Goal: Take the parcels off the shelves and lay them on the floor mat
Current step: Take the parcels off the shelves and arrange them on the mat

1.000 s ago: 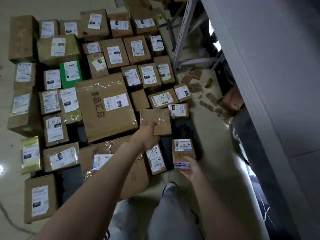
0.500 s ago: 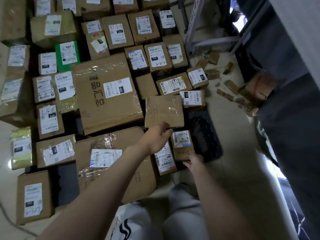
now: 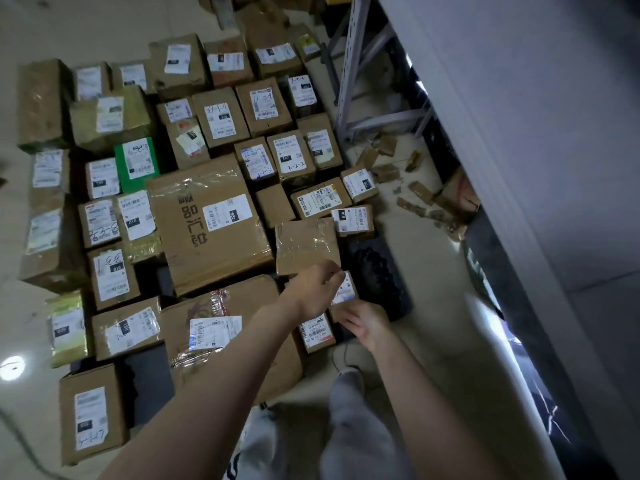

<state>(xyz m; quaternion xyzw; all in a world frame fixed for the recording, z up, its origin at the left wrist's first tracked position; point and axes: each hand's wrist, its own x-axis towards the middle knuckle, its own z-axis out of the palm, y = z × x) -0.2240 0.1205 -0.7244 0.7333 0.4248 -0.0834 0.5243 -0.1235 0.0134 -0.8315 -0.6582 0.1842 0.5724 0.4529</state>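
A small labelled parcel is held at its near edge by the right hand, at the edge of the black floor mat. The curled fingers of the left hand are set on its top, though a grip there cannot be told. Just beyond, a taped brown parcel is laid beside sealed cartons, with the shelf frame farther right.

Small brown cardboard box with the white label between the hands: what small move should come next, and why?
Probably settle it flat and let go. The small brown cardboard box is already low over the dark floor mat, beside the plain taped brown box; the right hand holds its near end, the left hand touches its label.
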